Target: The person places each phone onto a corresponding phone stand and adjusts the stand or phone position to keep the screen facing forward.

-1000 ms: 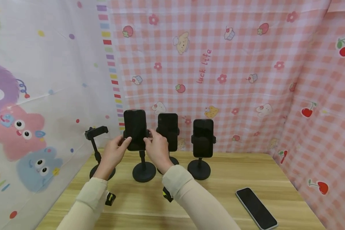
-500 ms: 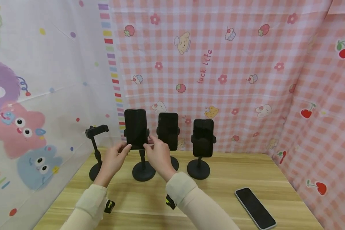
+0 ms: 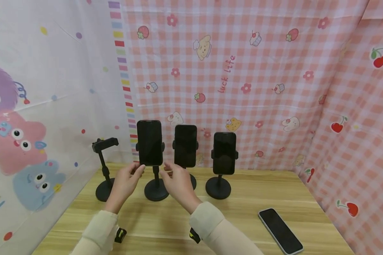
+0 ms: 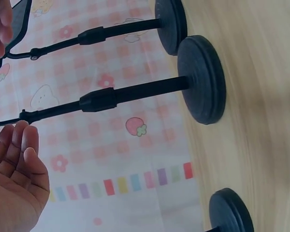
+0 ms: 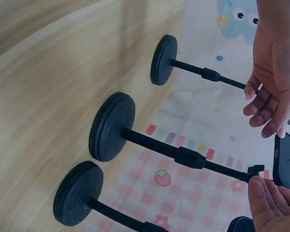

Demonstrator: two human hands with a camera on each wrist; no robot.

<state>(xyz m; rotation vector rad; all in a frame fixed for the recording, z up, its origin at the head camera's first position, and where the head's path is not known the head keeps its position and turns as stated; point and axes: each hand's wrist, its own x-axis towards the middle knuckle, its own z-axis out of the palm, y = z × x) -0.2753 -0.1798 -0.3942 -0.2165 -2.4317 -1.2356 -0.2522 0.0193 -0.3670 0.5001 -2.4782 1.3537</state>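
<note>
A black phone [image 3: 149, 142] stands upright in the clamp of a round-based phone stand [image 3: 156, 191], second from the left. Just below its lower left corner is my left hand [image 3: 123, 185], thumb and fingers loosely bent around nothing. My right hand [image 3: 179, 184] hovers at the lower right of the same phone, its fingers relaxed with nothing between them. In the left wrist view, the left fingers [image 4: 20, 140] sit close to the top of the stand's thin pole [image 4: 99, 99]. The right wrist view has both hands flanking the phone's lower end [image 5: 286, 159].
Two more stands hold dark phones, one [image 3: 185, 146] behind my right hand and one [image 3: 224, 153] farther right. At the far left an unloaded phone stand [image 3: 105, 143] has its clamp turned sideways. Another phone [image 3: 281, 231] lies flat on the wooden table [image 3: 242, 216]. Patterned cloth [image 3: 258, 63] hangs behind.
Both hands have slid down from the phone's sides and come away from it at the bottom. The phone stays upright in its stand.
</note>
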